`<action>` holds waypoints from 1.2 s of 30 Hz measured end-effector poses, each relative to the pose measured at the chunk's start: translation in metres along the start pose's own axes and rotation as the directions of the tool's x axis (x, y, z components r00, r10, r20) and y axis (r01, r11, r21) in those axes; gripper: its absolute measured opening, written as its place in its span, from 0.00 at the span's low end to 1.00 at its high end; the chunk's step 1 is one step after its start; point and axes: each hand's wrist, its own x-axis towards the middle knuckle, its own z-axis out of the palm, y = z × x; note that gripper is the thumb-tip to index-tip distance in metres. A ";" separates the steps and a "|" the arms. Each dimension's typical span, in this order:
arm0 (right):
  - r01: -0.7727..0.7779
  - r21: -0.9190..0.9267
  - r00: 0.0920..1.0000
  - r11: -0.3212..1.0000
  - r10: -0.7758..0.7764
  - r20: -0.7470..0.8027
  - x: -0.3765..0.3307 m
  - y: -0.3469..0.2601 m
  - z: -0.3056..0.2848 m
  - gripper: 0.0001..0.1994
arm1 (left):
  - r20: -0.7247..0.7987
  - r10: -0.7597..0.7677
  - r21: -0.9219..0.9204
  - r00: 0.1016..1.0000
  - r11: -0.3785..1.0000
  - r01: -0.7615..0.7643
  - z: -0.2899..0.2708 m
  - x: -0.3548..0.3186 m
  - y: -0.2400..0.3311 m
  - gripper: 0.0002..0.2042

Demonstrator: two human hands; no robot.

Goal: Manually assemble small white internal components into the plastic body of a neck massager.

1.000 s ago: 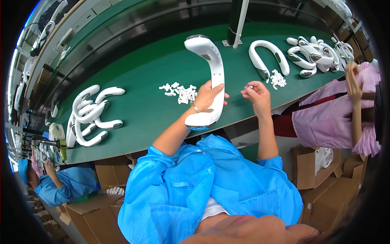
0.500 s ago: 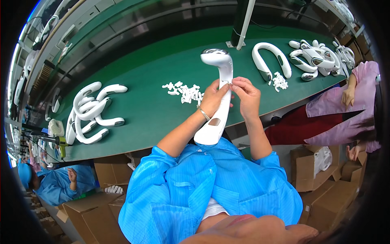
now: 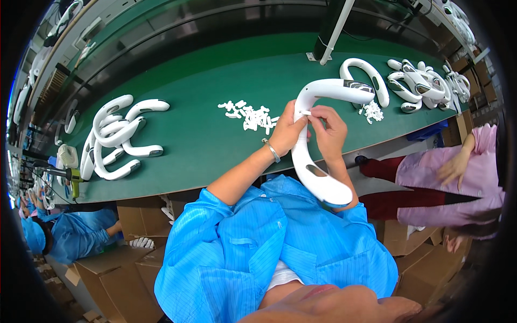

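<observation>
A white curved neckband device (image 3: 329, 88) with dark glossy inserts is held up over the front of the bench, its open side to the right. My left hand (image 3: 288, 130) is wrapped round its middle section. With thumb and fingers pinched, my right hand (image 3: 329, 132) holds a small white plastic piece (image 3: 305, 112) against the middle of the band. Whether that piece is seated in the band I cannot tell. To the left of my hands lies a loose pile of small white plastic pieces (image 3: 253, 117).
The green bench (image 3: 199, 129) carries stacked neckbands (image 3: 116, 134) at left and more (image 3: 423, 83) at right. A single neckband (image 3: 371, 70) lies near a second small-piece pile (image 3: 372, 112). A power screwdriver (image 3: 72, 175) is far left. A post (image 3: 328, 37) stands behind; a co-worker (image 3: 436, 167) is at right.
The neckband has been turned in my hands, so its upper arm now points right and its lower end has swung right. My right hand still pinches at its middle. The co-worker at right has shifted.
</observation>
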 end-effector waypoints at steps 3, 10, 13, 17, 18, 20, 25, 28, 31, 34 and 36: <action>0.176 0.033 0.984 0.984 -0.176 -0.021 0.000 0.002 -0.001 0.07 | 0.069 -0.053 -0.087 0.996 0.994 0.059 0.002 -0.007 0.006 0.19; 0.404 -0.119 0.911 0.907 -0.386 0.146 0.009 -0.010 -0.009 0.09 | 0.116 -0.018 -0.193 0.993 0.980 0.040 -0.004 -0.013 0.006 0.20; 0.360 -0.102 0.925 0.927 -0.341 0.167 0.007 -0.011 -0.011 0.08 | 0.116 -0.020 -0.144 0.993 0.989 0.037 -0.005 -0.013 0.003 0.19; 0.234 0.067 0.959 0.970 -0.242 0.147 0.000 -0.012 -0.012 0.10 | 0.126 0.093 -0.012 0.988 0.996 -0.093 -0.003 -0.015 0.002 0.19; 0.212 0.081 0.964 0.974 -0.222 0.146 -0.002 -0.011 -0.011 0.11 | 0.118 0.123 0.021 0.985 0.992 -0.126 -0.002 -0.016 0.002 0.19; 0.147 0.011 0.977 0.989 -0.147 0.157 -0.006 -0.026 -0.009 0.11 | 0.086 0.152 0.046 0.985 0.987 -0.156 0.000 -0.016 0.000 0.18; 0.064 -0.228 0.986 0.972 -0.026 0.165 -0.015 -0.028 -0.009 0.16 | 0.008 0.285 0.163 0.958 0.945 -0.283 -0.001 -0.010 -0.008 0.18; 0.108 -0.236 0.983 0.966 -0.069 0.168 -0.017 -0.031 -0.008 0.16 | 0.015 0.213 0.057 0.977 0.975 -0.213 -0.002 -0.010 -0.012 0.17; -0.078 -0.101 0.985 0.992 0.092 0.144 -0.019 -0.023 -0.009 0.13 | 0.029 0.131 -0.140 0.991 0.982 -0.126 0.000 -0.013 -0.012 0.15; -0.335 0.218 0.939 0.917 0.306 0.156 -0.018 -0.023 -0.012 0.10 | 0.024 0.061 -0.215 0.998 0.975 -0.054 0.002 -0.016 -0.007 0.15; -0.413 0.419 0.909 0.809 0.394 0.136 -0.013 -0.034 -0.010 0.08 | 0.009 -0.022 -0.291 1.000 0.957 0.024 0.003 -0.017 -0.005 0.15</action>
